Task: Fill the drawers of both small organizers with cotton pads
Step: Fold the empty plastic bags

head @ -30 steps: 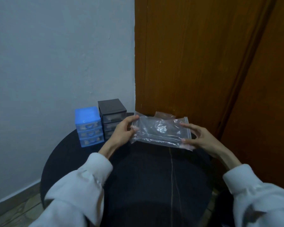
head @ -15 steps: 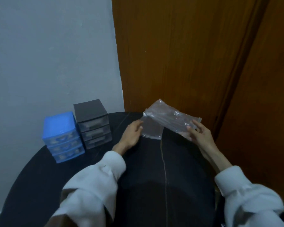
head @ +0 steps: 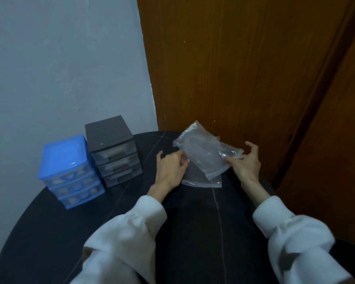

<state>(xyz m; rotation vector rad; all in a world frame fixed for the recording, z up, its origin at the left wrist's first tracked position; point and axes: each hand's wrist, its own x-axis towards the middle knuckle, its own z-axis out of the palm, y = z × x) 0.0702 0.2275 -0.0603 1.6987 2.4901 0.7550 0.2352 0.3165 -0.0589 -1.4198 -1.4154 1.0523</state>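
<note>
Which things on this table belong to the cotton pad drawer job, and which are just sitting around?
Part of the job:
blue organizer, drawers shut
black organizer, drawers shut
clear bag, pinched by the right hand and touched by the left hand; contents unclear
flat clear bag lying under it

Just there:
dark round table
wooden door
wall

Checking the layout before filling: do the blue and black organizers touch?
Touching, as far as the head view shows: the blue organizer and black organizer stand side by side with no table visible between their facing walls.
</note>
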